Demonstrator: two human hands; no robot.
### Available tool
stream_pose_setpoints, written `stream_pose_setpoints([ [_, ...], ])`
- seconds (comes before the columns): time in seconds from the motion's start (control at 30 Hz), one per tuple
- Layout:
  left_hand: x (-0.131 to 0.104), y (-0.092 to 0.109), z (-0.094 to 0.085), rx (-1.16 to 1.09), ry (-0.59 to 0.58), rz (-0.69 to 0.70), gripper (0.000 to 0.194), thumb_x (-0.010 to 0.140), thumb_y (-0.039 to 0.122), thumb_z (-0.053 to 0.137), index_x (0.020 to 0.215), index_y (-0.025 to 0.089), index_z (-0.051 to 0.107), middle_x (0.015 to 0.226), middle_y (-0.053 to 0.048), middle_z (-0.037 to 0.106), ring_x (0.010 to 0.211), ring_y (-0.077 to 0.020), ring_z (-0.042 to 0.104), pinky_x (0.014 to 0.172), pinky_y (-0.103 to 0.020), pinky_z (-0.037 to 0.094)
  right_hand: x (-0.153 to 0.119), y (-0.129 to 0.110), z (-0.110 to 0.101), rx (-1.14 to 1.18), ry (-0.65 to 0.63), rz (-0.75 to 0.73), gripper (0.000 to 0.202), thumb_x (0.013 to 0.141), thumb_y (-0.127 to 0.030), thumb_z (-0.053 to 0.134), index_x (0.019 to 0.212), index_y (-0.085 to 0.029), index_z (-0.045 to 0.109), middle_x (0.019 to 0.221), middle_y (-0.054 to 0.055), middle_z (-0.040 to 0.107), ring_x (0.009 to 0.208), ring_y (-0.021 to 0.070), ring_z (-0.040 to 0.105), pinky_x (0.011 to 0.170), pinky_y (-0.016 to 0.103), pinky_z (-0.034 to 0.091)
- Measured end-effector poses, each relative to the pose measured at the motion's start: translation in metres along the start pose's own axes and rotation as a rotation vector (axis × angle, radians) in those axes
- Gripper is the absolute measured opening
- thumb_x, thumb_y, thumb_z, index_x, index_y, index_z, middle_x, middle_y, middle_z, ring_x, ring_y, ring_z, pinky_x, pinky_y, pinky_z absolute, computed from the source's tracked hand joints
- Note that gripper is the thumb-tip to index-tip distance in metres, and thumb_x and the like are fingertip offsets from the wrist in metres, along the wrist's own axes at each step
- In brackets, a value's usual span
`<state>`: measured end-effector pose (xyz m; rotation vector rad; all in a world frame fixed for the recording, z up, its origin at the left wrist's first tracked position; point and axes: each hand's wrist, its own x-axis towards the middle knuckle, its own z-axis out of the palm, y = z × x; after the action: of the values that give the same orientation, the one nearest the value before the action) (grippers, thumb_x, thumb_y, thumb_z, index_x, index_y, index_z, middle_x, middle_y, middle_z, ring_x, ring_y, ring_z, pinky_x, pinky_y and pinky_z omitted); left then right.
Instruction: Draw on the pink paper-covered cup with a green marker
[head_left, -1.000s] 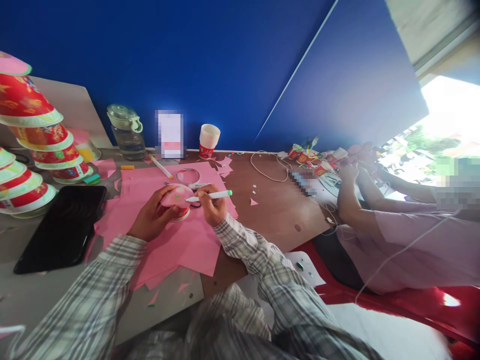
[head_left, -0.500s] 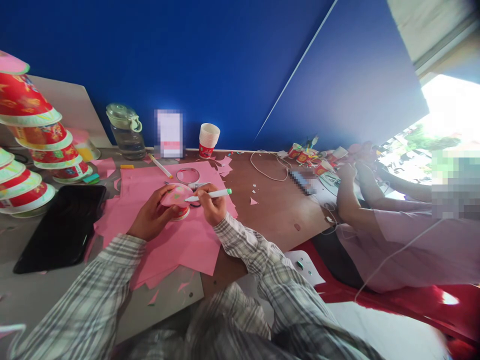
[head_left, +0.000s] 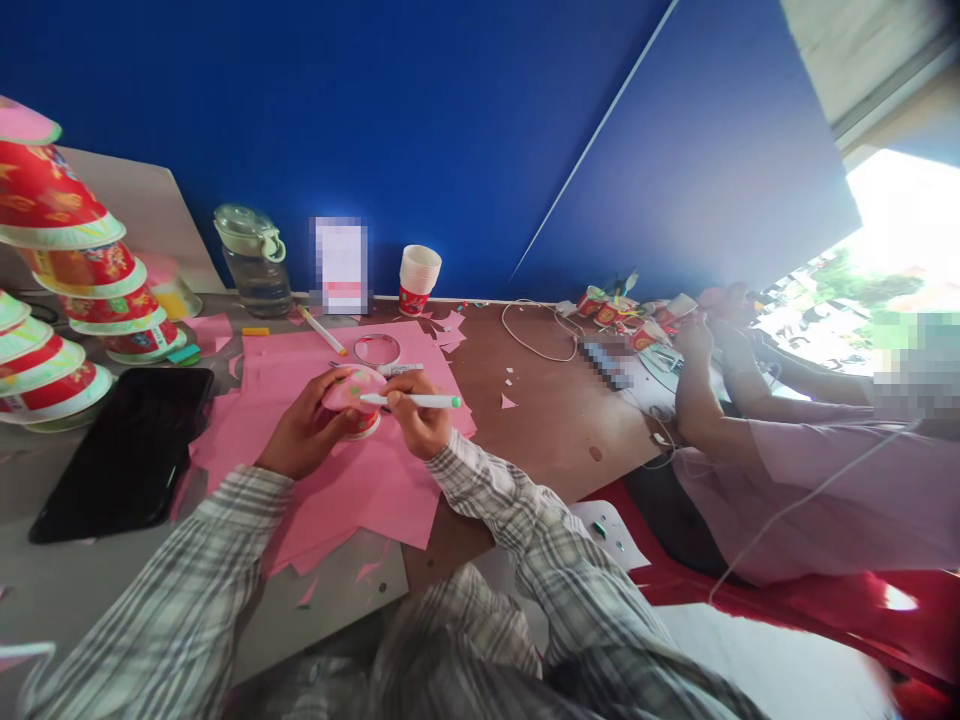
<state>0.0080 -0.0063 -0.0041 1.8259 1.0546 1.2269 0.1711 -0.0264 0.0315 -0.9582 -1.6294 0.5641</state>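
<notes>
At the table's left edge, stacked red paper bowls (head_left: 52, 260) stand beside a black tablet (head_left: 124, 450); a water bottle (head_left: 255, 262) sits at the back edge. Your left hand (head_left: 304, 435) is wrapped around a small paper cup (head_left: 357, 398) capped with a pink paper disc, lifted just above the pink paper sheets (head_left: 360, 480) that cover the middle of the table. That cup looks light and thin-walled, easy to crush, so grip it low round the body with gentle pressure and leave the pink top free. Your right hand (head_left: 420, 420) is closed around a white marker (head_left: 411, 401) with a green end, its tip touching the pink disc. The marker is stiff and light; a pinch near the tip gives you control. A ring of tape (head_left: 376, 349) lies just behind the cup. Further back stands a stack of cups (head_left: 417, 280). At the right edge, another person's arm (head_left: 701, 400) rests on the table near a white cable (head_left: 532, 335).
</notes>
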Motion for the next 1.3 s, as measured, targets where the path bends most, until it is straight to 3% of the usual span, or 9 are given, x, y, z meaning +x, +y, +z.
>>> stream_pose_setpoints([
  [0.2, 0.0001, 0.0023, -0.0006, 0.029, 0.015, 0.016, 0.055, 0.07, 0.039, 0.05, 0.119, 0.018, 0.036, 0.12, -0.011, 0.046, 0.112, -0.0213, 0.041, 0.092, -0.039, 0.033, -0.0012, -0.0033, 0.0035, -0.039, -0.048, -0.127, 0.02, 0.083, -0.024, 0.043, 0.076, -0.017, 0.06, 0.072, 0.003, 0.064, 0.063, 0.0136, 0.052, 0.074, 0.035, 0.041],
  [0.53, -0.0009, 0.0015, -0.001, 0.019, -0.003, 0.04, 0.056, 0.071, 0.04, 0.049, 0.12, 0.018, 0.035, 0.122, -0.009, 0.044, 0.113, -0.0202, 0.04, 0.093, -0.039, 0.032, -0.0017, -0.002, 0.0068, -0.125, -0.081, -0.097, 0.026, 0.085, -0.028, 0.04, 0.078, -0.017, 0.062, 0.074, 0.004, 0.067, 0.069, 0.0143, 0.056, 0.078, 0.034, 0.042],
  [1.3, -0.0005, 0.0017, 0.0002, -0.02, 0.004, -0.002, 0.059, 0.067, 0.041, 0.053, 0.12, 0.02, 0.036, 0.122, -0.01, 0.045, 0.112, -0.0219, 0.041, 0.091, -0.041, 0.035, -0.0021, 0.0019, 0.0065, -0.042, -0.062, -0.063, 0.022, 0.084, -0.028, 0.042, 0.078, -0.019, 0.061, 0.075, 0.003, 0.065, 0.072, 0.0153, 0.058, 0.077, 0.035, 0.044],
])
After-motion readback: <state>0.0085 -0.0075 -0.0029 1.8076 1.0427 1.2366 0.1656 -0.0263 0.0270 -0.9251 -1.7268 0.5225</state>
